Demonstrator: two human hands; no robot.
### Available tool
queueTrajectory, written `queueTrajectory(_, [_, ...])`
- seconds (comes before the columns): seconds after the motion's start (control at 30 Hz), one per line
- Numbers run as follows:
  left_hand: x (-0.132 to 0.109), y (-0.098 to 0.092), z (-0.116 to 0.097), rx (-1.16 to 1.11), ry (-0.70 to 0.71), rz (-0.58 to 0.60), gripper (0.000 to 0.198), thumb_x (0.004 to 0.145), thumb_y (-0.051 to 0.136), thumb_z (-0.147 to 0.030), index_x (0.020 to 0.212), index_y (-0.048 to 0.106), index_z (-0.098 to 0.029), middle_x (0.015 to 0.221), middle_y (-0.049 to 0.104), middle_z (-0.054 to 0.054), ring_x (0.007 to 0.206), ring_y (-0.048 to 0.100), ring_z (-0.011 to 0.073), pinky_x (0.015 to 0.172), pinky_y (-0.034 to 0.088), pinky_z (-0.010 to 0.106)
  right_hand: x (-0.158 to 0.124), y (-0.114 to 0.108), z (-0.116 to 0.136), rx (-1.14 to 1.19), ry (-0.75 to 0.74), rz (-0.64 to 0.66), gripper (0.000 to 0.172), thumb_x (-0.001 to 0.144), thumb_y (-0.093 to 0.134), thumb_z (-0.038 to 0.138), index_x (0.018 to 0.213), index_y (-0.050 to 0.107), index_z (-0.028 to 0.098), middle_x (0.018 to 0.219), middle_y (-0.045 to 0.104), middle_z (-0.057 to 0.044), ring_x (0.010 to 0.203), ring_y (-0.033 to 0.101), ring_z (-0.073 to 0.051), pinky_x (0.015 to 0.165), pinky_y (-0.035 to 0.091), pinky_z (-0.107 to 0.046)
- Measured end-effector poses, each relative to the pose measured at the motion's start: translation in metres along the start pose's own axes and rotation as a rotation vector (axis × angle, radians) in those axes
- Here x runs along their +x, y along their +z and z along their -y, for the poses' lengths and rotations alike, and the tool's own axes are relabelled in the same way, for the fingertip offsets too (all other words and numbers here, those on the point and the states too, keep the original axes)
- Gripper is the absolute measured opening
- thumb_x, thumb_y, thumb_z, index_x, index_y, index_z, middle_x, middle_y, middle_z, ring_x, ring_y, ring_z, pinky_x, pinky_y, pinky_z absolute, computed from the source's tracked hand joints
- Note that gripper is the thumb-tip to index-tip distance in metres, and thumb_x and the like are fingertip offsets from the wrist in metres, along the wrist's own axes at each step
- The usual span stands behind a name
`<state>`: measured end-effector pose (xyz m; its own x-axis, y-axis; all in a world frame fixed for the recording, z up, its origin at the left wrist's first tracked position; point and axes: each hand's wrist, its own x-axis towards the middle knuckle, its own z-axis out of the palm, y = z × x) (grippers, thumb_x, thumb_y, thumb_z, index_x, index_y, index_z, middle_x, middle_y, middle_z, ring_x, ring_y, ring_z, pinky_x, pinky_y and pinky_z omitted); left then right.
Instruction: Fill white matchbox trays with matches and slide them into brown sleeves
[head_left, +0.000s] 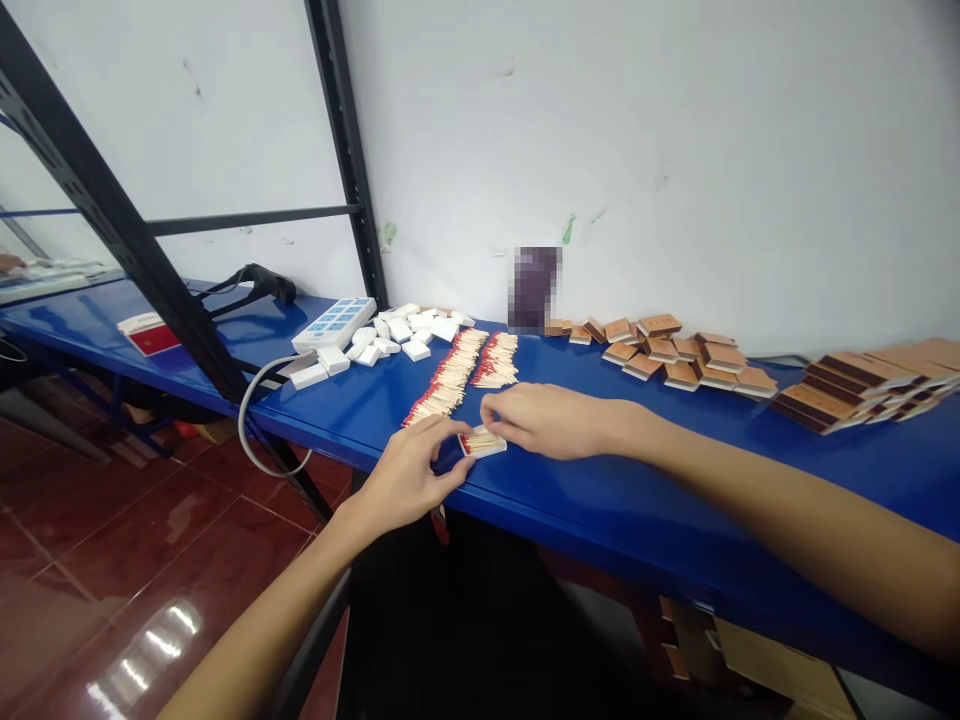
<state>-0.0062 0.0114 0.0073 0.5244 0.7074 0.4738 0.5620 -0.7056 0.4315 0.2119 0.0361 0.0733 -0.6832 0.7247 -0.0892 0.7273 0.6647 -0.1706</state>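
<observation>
A small white matchbox tray [493,450] lies at the table's front edge with red-tipped matches [480,441] in it. The thumb and fingers of my left hand [411,470] grip the tray's left end. Over its right end, my right hand [544,418] has its fingers pinched together; whatever is between the fingertips is hidden. Just beyond the hands, two rows of loose matches, a longer left row [448,378] and a shorter right row [496,360], run toward the wall.
White trays [401,328] lie heaped at the back left beside a white power strip [334,324] with a grey cable. Brown matchbox sleeves [679,350] are piled at the back right, with larger stacks [862,385] farther right. A black shelf post [349,150] stands at the left.
</observation>
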Motion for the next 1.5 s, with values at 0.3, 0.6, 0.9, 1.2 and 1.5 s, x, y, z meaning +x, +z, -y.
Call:
queueTrajectory(0.3, [-0.001,-0.001,-0.002,-0.048,0.027,0.011,0.014,0.092,0.060,-0.024,0.101,0.070,-0.023,0.111,0.068,0.003,0.084,0.064,0.0143,0.071,0.051,0.024,0.026,0.021,-0.051,-0.080,0.195,-0.291,0.011,0.094,0.049,0.020,0.099,0.059,0.019,0.103,0.068,-0.010,0.089,0.059,-0.022,0.067,0.035,-0.029])
queueTrajectory(0.6, [-0.001,0.001,0.000,-0.038,0.014,0.014,0.015,0.091,0.062,-0.025,0.104,0.069,-0.022,0.109,0.068,0.002,0.077,0.061,0.0123,0.076,0.051,0.025,0.035,0.036,-0.057,-0.114,0.187,-0.339,0.024,0.099,0.044,0.025,0.095,0.068,0.019,0.098,0.072,-0.008,0.087,0.063,-0.021,0.068,0.037,-0.029])
queueTrajectory(0.9, [-0.001,0.001,0.000,-0.040,0.015,0.017,0.015,0.091,0.062,-0.024,0.104,0.069,-0.022,0.109,0.068,0.002,0.081,0.061,0.0133,0.074,0.050,0.025,0.034,0.035,-0.056,-0.095,0.198,-0.324,0.030,0.098,0.044,0.025,0.084,0.070,0.020,0.086,0.073,-0.007,0.079,0.063,-0.020,0.062,0.032,-0.029])
queueTrajectory(1.2, [-0.001,0.002,0.001,-0.042,0.025,0.013,0.015,0.091,0.061,-0.025,0.104,0.068,-0.022,0.110,0.068,0.002,0.079,0.061,0.0129,0.072,0.048,0.025,0.036,0.030,-0.052,0.182,0.284,-0.373,0.020,0.087,0.055,0.022,0.082,0.073,0.017,0.061,0.062,-0.001,0.061,0.053,-0.014,0.063,0.036,-0.028])
queueTrajectory(1.5, [-0.001,0.001,0.000,-0.030,-0.025,0.018,0.029,0.090,0.063,-0.027,0.118,0.061,-0.023,0.104,0.068,0.001,0.068,0.053,0.0118,0.068,0.044,0.026,0.015,0.001,-0.037,0.223,0.152,-0.057,0.017,0.087,0.051,0.023,0.076,0.062,0.016,0.067,0.059,-0.001,0.060,0.049,-0.013,0.060,0.035,-0.028])
